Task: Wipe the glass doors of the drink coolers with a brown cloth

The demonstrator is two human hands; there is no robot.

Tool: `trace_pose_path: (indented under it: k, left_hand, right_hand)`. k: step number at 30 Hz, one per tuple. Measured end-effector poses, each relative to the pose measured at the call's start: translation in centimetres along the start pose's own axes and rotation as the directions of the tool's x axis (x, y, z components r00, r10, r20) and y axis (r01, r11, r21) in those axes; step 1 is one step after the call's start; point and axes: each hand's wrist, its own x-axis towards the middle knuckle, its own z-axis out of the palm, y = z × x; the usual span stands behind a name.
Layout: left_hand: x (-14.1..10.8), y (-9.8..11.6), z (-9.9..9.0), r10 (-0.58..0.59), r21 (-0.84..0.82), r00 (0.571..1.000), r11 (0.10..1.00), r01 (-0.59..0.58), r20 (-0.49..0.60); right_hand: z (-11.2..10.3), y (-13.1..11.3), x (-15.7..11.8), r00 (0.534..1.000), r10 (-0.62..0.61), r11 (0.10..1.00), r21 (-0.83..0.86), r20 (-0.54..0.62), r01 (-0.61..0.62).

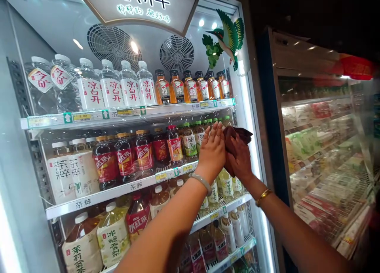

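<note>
My left hand [211, 152] lies flat against the glass door of a drinks cooler, its fingers stretched upward and a pale bangle on the wrist. Just right of it, my right hand [240, 158] presses a dark brown cloth [230, 140] to the glass, with a gold bracelet on that wrist. The cloth bunches out above and beside the right fingers. Behind the glass at hand height stand green tea bottles [189, 140], partly hidden by the hands.
Shelves [118, 189] of bottled drinks fill the cooler behind the glass. A lit sign [142, 7] and a bird decal [230, 37] are at the top. Another cooler [320, 146] with packaged goods stands at the right, past the dark door frame [252, 86].
</note>
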Motion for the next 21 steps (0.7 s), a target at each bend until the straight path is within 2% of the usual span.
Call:
trace_pose_path:
  k: [2, 4, 7, 8, 10, 12, 13, 14, 16, 17, 18, 19, 21]
  left_hand:
    - [-0.6, -0.2, -0.4, 0.014, -0.003, 1.0, 1.0, -0.014, 0.0]
    - [-1.0, -0.5, -0.8, 0.004, -0.004, 1.0, 1.0, -0.004, 0.005]
    - [-1.7, -1.2, -1.9, -0.078, 0.016, 0.997, 0.997, 0.077, 0.018]
    - [-2.0, -1.6, -2.3, -0.112, 0.029, 0.994, 0.993, 0.111, 0.017]
    - [-3.0, -2.4, -3.1, -0.149, 0.052, 0.989, 0.988, 0.148, 0.003]
    - [-4.2, -3.1, -3.7, -0.136, 0.068, 0.991, 0.988, 0.136, -0.011]
    - [-4.8, -3.4, -3.9, -0.124, 0.072, 0.992, 0.99, 0.125, -0.013]
    - [-5.2, -3.5, -4.0, -0.116, 0.074, 0.993, 0.99, 0.117, -0.009]
    - [-5.7, -3.4, -4.3, -0.13, 0.073, 0.991, 0.989, 0.129, 0.009]
    - [-5.8, -3.4, -4.4, -0.15, 0.072, 0.989, 0.986, 0.148, 0.016]
    - [-5.9, -3.4, -4.5, -0.173, 0.073, 0.985, 0.983, 0.171, 0.021]
    - [-6.0, -3.5, -4.7, -0.2, 0.077, 0.98, 0.977, 0.198, 0.022]
    - [-6.6, -3.9, -5.3, -0.24, 0.088, 0.971, 0.967, 0.237, 0.015]
  right_hand:
    - [-0.7, 0.2, 0.9, 1.0, -0.005, 1.0, 0.002, 0.027, 0.005]
    - [-0.6, -0.3, 1.9, 0.999, 0.05, 0.999, -0.021, -0.018, -0.05]
    - [0.8, -2.9, 1.8, 0.994, 0.096, 0.994, -0.047, -0.049, -0.098]
    - [1.2, -3.8, 1.2, 0.998, 0.063, 0.997, -0.042, -0.015, -0.064]
    - [1.3, -5.1, -0.4, 0.994, -0.077, 0.997, 0.002, 0.071, 0.078]
    - [0.9, -5.2, -1.3, 0.965, -0.209, 0.978, 0.041, 0.16, 0.205]
    - [0.7, -5.1, -1.3, 0.961, -0.215, 0.977, 0.033, 0.175, 0.213]
    - [0.6, -5.1, -0.8, 0.973, -0.169, 0.985, 0.004, 0.16, 0.17]
    - [1.0, -5.8, 0.7, 0.999, 0.005, 0.998, -0.063, 0.048, -0.002]
    - [1.5, -6.6, 1.4, 0.996, 0.085, 0.994, -0.072, -0.014, -0.086]
    - [2.0, -7.6, 1.9, 0.993, 0.116, 0.991, -0.063, -0.037, -0.118]
    - [2.4, -8.7, 2.0, 0.995, 0.094, 0.994, -0.045, -0.022, -0.095]
    - [2.8, -10.3, 1.1, 0.999, -0.024, 1.0, 0.017, 0.041, 0.023]
